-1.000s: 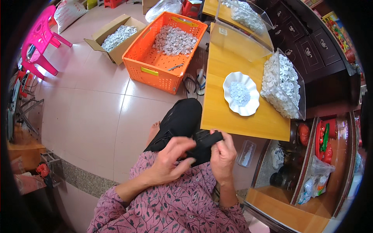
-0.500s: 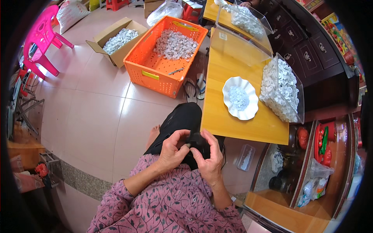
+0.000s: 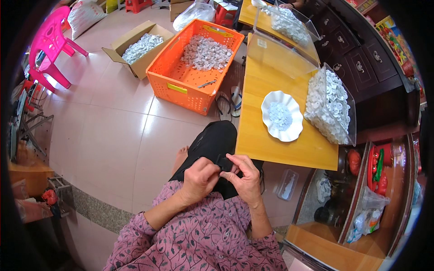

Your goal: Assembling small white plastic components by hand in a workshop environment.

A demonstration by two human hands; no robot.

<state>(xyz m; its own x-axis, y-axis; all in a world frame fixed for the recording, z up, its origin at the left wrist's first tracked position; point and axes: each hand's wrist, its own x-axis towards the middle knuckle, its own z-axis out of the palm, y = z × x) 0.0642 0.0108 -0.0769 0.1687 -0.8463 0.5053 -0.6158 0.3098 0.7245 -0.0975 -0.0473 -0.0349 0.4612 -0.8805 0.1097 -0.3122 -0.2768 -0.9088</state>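
Observation:
Over my black trousers, just left of the table's near corner, both hands meet around a small black piece (image 3: 223, 163); its kind does not show against the dark cloth. My left hand (image 3: 200, 179) is closed with its fingertips at the piece's left side. From the right, my right hand (image 3: 243, 174) pinches it between thumb and bent fingers. On the yellow table (image 3: 257, 151) a white wavy-rimmed plate (image 3: 296, 118) holds a heap of small pale bits (image 3: 280, 116). Beside it stands a clear bin (image 3: 350, 128) full of white round plastic parts (image 3: 333, 106).
An orange crate (image 3: 181, 93) and a cardboard box (image 3: 135, 67) with similar parts stand on the floor, near a pair of flip-flops (image 3: 224, 105). A small clear container (image 3: 287, 184) lies beside open shelves (image 3: 348, 212). A pink chair (image 3: 47, 49) stands far left. Another person's hand (image 3: 285, 6) shows at the far table end.
My left fingers have curled in closer, and my right hand has tilted over the black piece. The whole view has shifted slightly.

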